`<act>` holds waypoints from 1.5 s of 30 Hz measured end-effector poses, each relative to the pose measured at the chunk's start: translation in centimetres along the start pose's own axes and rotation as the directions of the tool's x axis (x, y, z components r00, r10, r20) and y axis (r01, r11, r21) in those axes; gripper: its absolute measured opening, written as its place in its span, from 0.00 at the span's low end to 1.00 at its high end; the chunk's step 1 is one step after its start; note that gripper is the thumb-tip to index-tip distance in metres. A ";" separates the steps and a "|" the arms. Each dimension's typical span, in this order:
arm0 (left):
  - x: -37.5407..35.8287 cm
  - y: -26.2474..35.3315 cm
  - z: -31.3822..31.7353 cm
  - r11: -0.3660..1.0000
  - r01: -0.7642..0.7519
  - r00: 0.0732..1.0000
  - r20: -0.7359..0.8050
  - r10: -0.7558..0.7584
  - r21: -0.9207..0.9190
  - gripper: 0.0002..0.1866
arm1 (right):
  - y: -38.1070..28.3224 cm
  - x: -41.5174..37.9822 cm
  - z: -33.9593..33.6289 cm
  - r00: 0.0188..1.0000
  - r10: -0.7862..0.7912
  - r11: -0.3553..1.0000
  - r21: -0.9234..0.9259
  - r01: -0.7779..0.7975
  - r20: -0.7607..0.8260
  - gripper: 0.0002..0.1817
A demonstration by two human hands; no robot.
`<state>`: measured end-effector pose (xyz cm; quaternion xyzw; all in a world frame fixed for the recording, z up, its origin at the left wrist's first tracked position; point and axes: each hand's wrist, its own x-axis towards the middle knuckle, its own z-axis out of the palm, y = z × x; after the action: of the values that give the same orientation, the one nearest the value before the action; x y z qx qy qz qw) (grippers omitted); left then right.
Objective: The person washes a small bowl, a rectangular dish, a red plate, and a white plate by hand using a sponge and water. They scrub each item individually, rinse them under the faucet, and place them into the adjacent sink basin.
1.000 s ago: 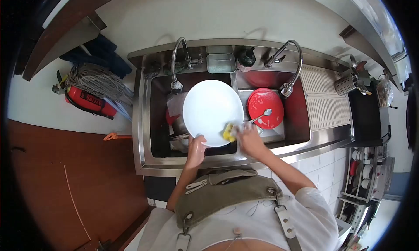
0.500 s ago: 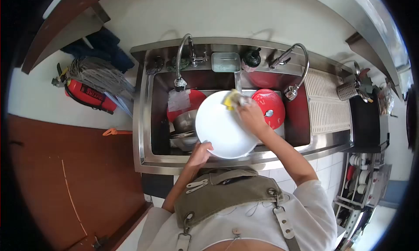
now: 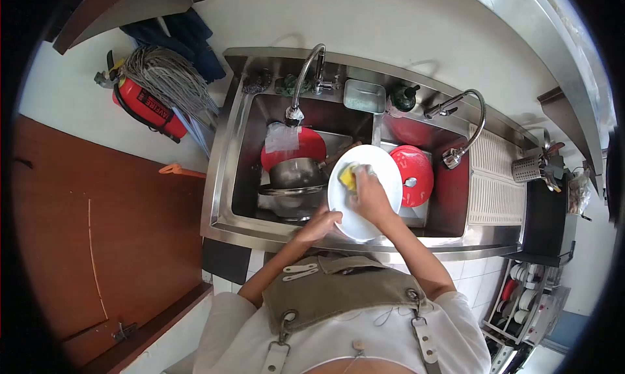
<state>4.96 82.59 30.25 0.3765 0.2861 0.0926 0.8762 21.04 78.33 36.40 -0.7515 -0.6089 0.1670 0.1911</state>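
Note:
A white plate (image 3: pixel 384 179) is tilted over the divider of a double steel sink (image 3: pixel 221 198). My left hand (image 3: pixel 319 223) grips its lower left rim. Against the plate's inner face my right hand (image 3: pixel 370 195) presses a yellow sponge (image 3: pixel 348 177), its fingers closed round it and slightly blurred. Left of the plate, the basin holds a steel pot (image 3: pixel 293 173) and a red plate (image 3: pixel 311 143) with a pale sheet on it. In the right basin lies another red plate (image 3: pixel 420 169) with a spoon (image 3: pixel 410 182).
Two flexible faucets (image 3: pixel 306 71) (image 3: pixel 483 113) arch over the basins. Behind them stand a metal tray (image 3: pixel 364 96) and a dark bottle (image 3: pixel 403 99). A ribbed drainboard (image 3: pixel 498 179) and a utensil holder (image 3: pixel 527 169) are at right, a fire extinguisher (image 3: pixel 146 107) at left.
The white plate has turned to a steeper tilt and looks narrower, with both hands still on it. More of the pot shows. The whole view has shifted and rotated slightly.

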 end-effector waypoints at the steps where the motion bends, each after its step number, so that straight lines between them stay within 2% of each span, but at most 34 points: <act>1: -0.1 0.2 0.1 1.000 0.009 1.000 -0.016 -0.010 -0.011 0.33 | 1.1 -0.1 0.3 0.997 0.081 0.984 0.158 -0.077 -0.013 0.31; 2: -0.2 0.4 0.2 1.000 0.015 0.999 -0.032 -0.016 -0.024 0.33 | 2.4 -0.1 0.5 0.997 0.076 0.985 0.154 -0.073 -0.012 0.31; 3: -0.4 0.7 0.3 1.000 0.008 0.999 -0.034 -0.009 -0.028 0.33 | 3.6 -0.2 0.6 0.981 0.185 0.836 0.516 -0.186 0.055 0.30; 4: -0.7 1.1 0.4 0.997 0.000 0.999 -0.047 -0.004 -0.075 0.34 | 4.2 -0.1 0.3 0.953 0.257 0.547 0.789 -0.279 0.158 0.30; 5: -1.0 1.2 0.3 0.992 -0.006 0.998 -0.062 -0.002 -0.124 0.34 | 4.6 -0.3 0.0 0.932 0.322 0.694 0.629 -0.352 0.166 0.26; 6: -0.9 1.1 0.0 0.991 -0.010 0.998 -0.066 0.001 -0.130 0.34 | 4.4 -0.7 0.4 0.933 0.318 0.696 0.625 -0.352 0.170 0.26; 7: -0.7 0.8 -0.5 0.990 0.013 0.999 -0.039 -0.019 -0.139 0.35 | 3.9 -1.2 1.1 0.950 0.278 0.941 0.237 -0.240 -0.144 0.24; 8: -0.6 0.5 -0.8 0.989 0.037 0.999 -0.011 -0.040 -0.146 0.36 | 3.2 -1.7 1.6 0.914 0.086 0.954 -0.232 -0.191 -0.397 0.22; 9: -0.4 0.4 -1.1 0.989 0.032 0.999 -0.013 -0.034 -0.148 0.36 | 2.4 -2.2 1.7 0.963 0.129 0.976 -0.144 -0.166 -0.238 0.19; 12: -0.5 0.3 -1.0 0.978 0.041 0.997 0.068 -0.028 -0.206 0.37 | -0.2 -2.5 3.5 0.966 -0.016 0.997 -0.073 -0.003 -0.259 0.18; 13: -0.9 0.5 -0.4 0.994 0.010 1.000 -0.011 -0.012 -0.113 0.36 | 0.6 -2.3 4.3 0.955 0.012 0.999 -0.031 -0.022 -0.296 0.16; 14: -1.0 0.7 0.0 1.000 -0.013 0.996 -0.084 0.011 -0.015 0.35 | 1.8 -1.5 4.6 0.927 0.051 0.974 -0.188 -0.129 -0.373 0.17; 16: -0.8 0.6 0.5 1.000 -0.002 0.996 -0.090 0.004 0.022 0.33 | 3.6 0.8 3.0 0.882 0.339 0.941 0.123 -0.316 -0.326 0.16; 17: -0.9 0.3 0.7 0.999 0.005 0.995 -0.104 0.001 0.050 0.31 | 3.2 1.6 3.3 0.867 0.269 0.955 0.231 -0.184 -0.421 0.16; 19: 1.0 -2.4 -1.2 0.999 0.030 0.996 -0.081 -0.034 -0.044 0.29 | 1.3 1.4 5.0 0.943 0.132 0.973 0.221 -0.065 -0.307 0.18; 21: 0.5 0.5 -1.0 0.984 0.035 0.999 0.015 -0.033 -0.173 0.26 | -0.8 -0.4 4.3 0.960 0.039 0.981 0.195 0.016 -0.276 0.18; 23: 0.3 1.9 -1.8 0.990 -0.034 0.999 0.003 0.035 -0.140 0.25 | -0.2 -2.4 3.1 0.991 -0.117 0.986 0.112 0.124 -0.070 0.20; 24: 0.0 2.8 -2.1 0.995 -0.042 0.999 0.007 0.043 -0.090 0.26 | 2.1 -3.3 3.6 0.988 -0.132 0.990 0.035 0.135 -0.080 0.18; 26: -0.5 3.3 -1.4 0.997 -0.042 0.997 -0.068 0.037 -0.063 0.26 | 3.8 -2.2 0.6 0.960 0.270 0.957 -0.089 -0.277 -0.078 0.17; 28: -1.1 3.5 0.2 0.996 0.000 0.996 -0.086 0.008 0.087 0.27 | 5.6 0.0 1.7 0.930 0.145 0.982 -0.067 -0.177 -0.337 0.17; 29: -0.6 3.3 0.4 0.995 -0.010 1.000 -0.004 0.010 0.102 0.27 | 3.4 1.2 1.1 0.929 0.059 0.997 0.074 -0.034 -0.367 0.19; 30: -0.3 2.9 0.2 0.994 -0.007 1.000 0.001 0.007 0.107 0.27 | 0.4 1.1 0.7 0.955 0.155 0.977 0.186 -0.109 -0.253 0.18; 32: 0.8 2.8 -0.4 0.996 0.055 0.998 -0.020 -0.057 -0.071 0.27 | -2.1 -1.2 1.4 0.978 -0.060 0.967 0.230 0.107 -0.201 0.19; 33: 0.4 3.8 -0.5 0.993 0.017 0.999 -0.044 -0.023 -0.114 0.27 | -2.1 -2.3 1.1 0.976 -0.055 0.968 0.229 0.104 -0.211 0.19; 35: 0.0 4.8 -1.6 0.995 -0.054 0.990 -0.134 0.042 -0.085 0.29 | -0.5 -4.6 0.0 0.995 -0.029 0.971 0.240 0.006 0.095 0.19; 36: -0.1 4.5 -2.8 0.997 -0.071 0.978 -0.198 0.061 -0.043 0.30 | 1.6 -5.0 -0.1 0.989 0.076 0.980 0.172 -0.098 0.128 0.19; 37: -0.2 5.0 -3.6 0.999 -0.048 0.987 -0.150 0.051 0.022 0.32 | 3.3 -5.3 -0.4 0.979 0.200 0.980 0.028 -0.199 -0.039 0.19; 38: -0.4 5.3 -3.9 0.999 -0.040 0.988 -0.148 0.043 0.026 0.32 | 4.2 -4.9 -1.7 0.967 0.177 0.966 -0.154 -0.207 -0.185 0.21; 40: -0.6 6.0 -4.2 0.982 -0.054 0.978 -0.190 0.088 0.181 0.32 | 7.7 -3.7 -2.4 0.944 0.240 0.967 -0.031 -0.254 -0.227 0.22; 41: -0.5 5.8 -4.7 0.988 -0.073 0.966 -0.236 0.104 0.138 0.28 | 9.3 -3.0 -2.2 0.891 0.320 0.920 0.331 -0.210 -0.324 0.25; 42: -0.2 5.5 -4.8 0.987 -0.075 0.967 -0.233 0.108 0.145 0.28 | 10.5 -2.7 -1.8 0.823 0.423 0.760 0.643 -0.095 -0.378 0.27; 43: 0.0 5.7 -4.5 0.994 -0.091 0.955 -0.278 0.104 0.060 0.25 | 10.1 -2.6 -1.7 0.820 0.423 0.759 0.645 -0.088 -0.385 0.27; 44: 0.1 5.7 -4.1 0.994 -0.108 0.942 -0.323 0.094 -0.026 0.23 | 9.2 -2.4 -1.2 0.808 0.529 0.419 0.908 0.018 -0.260 0.30; 45: 0.2 5.8 -3.8 0.994 -0.106 0.942 -0.322 0.094 -0.021 0.23 | 8.2 -2.3 -0.9 0.814 0.571 -0.001 0.992 0.123 -0.101 0.34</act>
<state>3.23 89.07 32.19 0.3538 0.4034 0.2022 0.8193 28.00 74.52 33.20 -0.5104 -0.1114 0.3707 0.7679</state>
